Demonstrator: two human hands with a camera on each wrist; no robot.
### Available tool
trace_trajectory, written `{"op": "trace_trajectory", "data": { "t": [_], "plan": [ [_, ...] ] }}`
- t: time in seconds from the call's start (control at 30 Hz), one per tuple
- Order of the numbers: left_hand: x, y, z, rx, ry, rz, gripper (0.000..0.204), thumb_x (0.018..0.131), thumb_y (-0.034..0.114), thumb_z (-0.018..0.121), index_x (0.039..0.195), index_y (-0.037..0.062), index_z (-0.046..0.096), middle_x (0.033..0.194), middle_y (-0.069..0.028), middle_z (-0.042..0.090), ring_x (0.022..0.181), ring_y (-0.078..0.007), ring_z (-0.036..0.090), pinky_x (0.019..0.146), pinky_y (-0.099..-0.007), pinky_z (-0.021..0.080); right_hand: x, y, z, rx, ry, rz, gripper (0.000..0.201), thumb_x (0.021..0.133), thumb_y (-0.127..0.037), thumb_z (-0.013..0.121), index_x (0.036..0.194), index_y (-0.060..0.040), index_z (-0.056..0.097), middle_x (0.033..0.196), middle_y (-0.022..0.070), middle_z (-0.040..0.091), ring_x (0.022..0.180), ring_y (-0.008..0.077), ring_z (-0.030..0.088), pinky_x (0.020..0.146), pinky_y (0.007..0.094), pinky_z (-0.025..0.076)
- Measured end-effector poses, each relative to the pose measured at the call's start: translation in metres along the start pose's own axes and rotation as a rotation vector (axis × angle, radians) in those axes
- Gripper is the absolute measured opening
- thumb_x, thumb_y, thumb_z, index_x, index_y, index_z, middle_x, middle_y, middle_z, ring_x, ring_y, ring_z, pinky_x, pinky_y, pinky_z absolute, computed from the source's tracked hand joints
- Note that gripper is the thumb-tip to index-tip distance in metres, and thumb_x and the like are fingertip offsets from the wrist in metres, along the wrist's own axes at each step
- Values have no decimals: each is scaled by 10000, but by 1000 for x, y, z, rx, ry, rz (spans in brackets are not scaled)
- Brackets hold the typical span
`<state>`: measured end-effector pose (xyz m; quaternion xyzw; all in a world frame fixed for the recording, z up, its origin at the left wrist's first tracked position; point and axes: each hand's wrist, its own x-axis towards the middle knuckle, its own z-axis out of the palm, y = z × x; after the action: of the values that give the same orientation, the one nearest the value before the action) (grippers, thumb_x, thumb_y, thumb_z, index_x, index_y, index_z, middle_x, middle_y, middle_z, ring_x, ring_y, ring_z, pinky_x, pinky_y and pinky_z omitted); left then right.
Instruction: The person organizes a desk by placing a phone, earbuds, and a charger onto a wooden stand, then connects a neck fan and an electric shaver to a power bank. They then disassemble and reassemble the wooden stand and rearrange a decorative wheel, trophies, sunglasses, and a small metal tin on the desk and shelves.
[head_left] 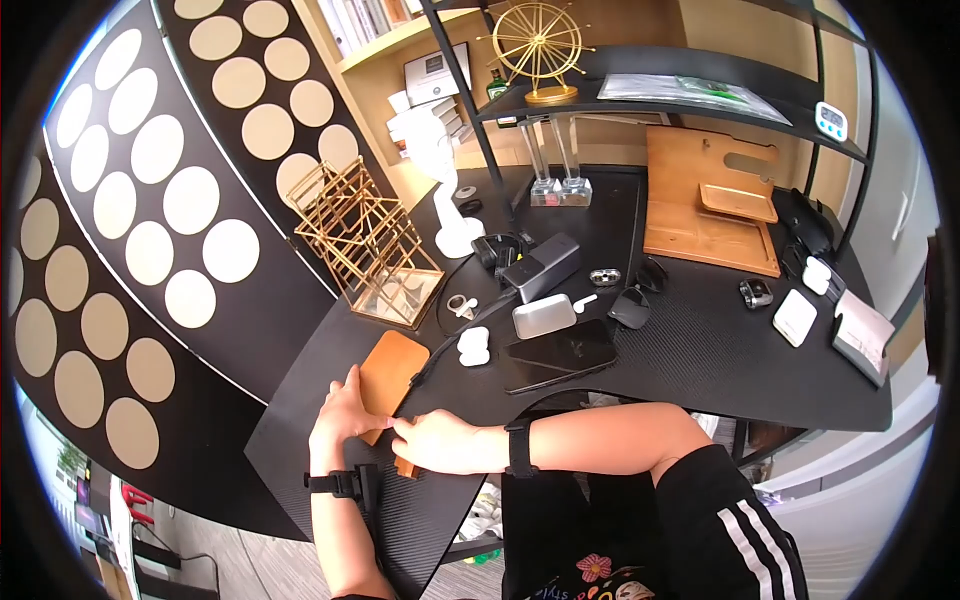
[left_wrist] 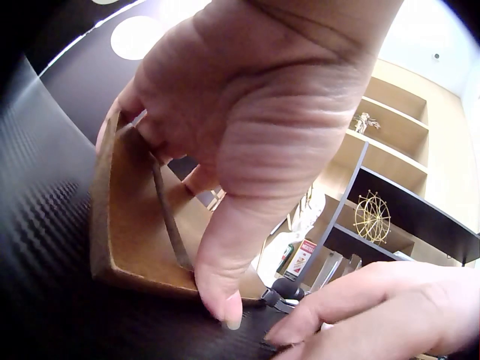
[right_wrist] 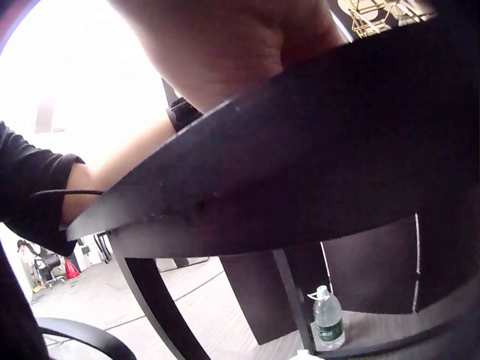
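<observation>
My left hand (head_left: 345, 412) grips an orange-brown wooden piece (head_left: 393, 362), its flat panel tilted toward the black desk. In the left wrist view, the left thumb (left_wrist: 223, 281) lies over the near edge of this wooden piece (left_wrist: 146, 217), and the other fingers reach across to its far side. A narrow dark bar crosses its hollow side. Right beside the left thumb is my right hand (head_left: 440, 442), its fingertips low over the desk. A short wooden end (head_left: 406, 467) shows just below that hand; whether the right fingers hold it, I cannot tell.
Beyond the hands lie a white earbud case (head_left: 473, 346), a silver case (head_left: 544, 316), a black phone (head_left: 562, 357) and sunglasses (head_left: 632, 305). A gold wire rack (head_left: 365, 240) stands at the left. A wooden stand (head_left: 690, 240) is at the back right. The desk edge (right_wrist: 225, 187) curves under the right wrist.
</observation>
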<state>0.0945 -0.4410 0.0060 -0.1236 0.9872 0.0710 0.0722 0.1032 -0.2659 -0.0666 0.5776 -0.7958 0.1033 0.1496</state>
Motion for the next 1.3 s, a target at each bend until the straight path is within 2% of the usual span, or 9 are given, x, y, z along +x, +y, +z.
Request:
{"op": "trace_trajectory", "data": {
  "t": [0.13,0.2,0.4,0.6,0.73,0.87,0.93,1.07,1.3],
  "plan": [
    [6,-14,1,-72,10,106,1119,471,348,892,1376,21,323,1239,-259,497,1174,-358,494,965,-389,438,-9,-1,-4,-14,89,-64,264,846,-155,485,1015,33,561,938,198,572,692,246,636,552,330,512],
    [13,-30,4,-300,80,235,783,535,246,874,1183,-30,531,993,-202,647,979,-305,622,864,-360,486,-10,-5,-6,-17,69,-20,247,845,-164,486,972,24,584,871,173,573,673,241,629,539,330,507],
    [6,-52,-19,-688,15,120,156,763,43,707,879,-17,621,783,-36,631,661,-101,569,581,-251,444,-4,-14,9,-180,45,80,157,778,-150,545,809,-14,617,729,100,557,620,195,589,485,291,482],
    [-35,-49,-59,-987,321,231,63,861,53,602,896,6,579,770,-5,585,672,-81,536,619,-219,440,2,-10,3,-91,102,109,204,793,-141,538,791,48,613,667,106,582,589,220,619,490,314,486],
    [-62,-3,-79,-1291,734,464,131,903,104,572,993,9,562,885,-41,616,742,-93,594,658,-232,490,-5,-3,-3,-123,202,27,204,775,-134,544,775,58,614,668,149,590,575,254,622,471,346,486],
    [-45,7,-97,-1479,771,585,250,909,146,566,1123,24,528,944,-66,624,774,-133,622,663,-254,526,-19,13,5,238,422,9,130,759,-145,543,757,-16,555,717,131,554,600,263,610,510,360,495],
    [-46,47,-101,-1517,764,597,268,906,155,570,1137,24,528,970,-66,620,805,-141,618,674,-269,528,-59,22,-43,78,352,-15,156,747,-160,563,808,-19,538,774,119,551,649,260,616,533,368,496],
    [-36,139,-88,-1913,180,765,252,944,218,521,1082,17,585,1018,-122,645,896,-169,627,673,-247,521,-141,53,-97,424,711,86,221,733,-136,616,934,-71,553,855,83,557,692,269,592,561,381,482],
    [-41,340,-22,-2083,-1032,486,160,923,169,538,976,18,545,820,-57,521,691,-125,485,582,-220,475,-283,112,-167,963,1279,622,196,809,22,614,994,-1,551,876,33,624,729,47,597,604,192,468]
  ]
}}
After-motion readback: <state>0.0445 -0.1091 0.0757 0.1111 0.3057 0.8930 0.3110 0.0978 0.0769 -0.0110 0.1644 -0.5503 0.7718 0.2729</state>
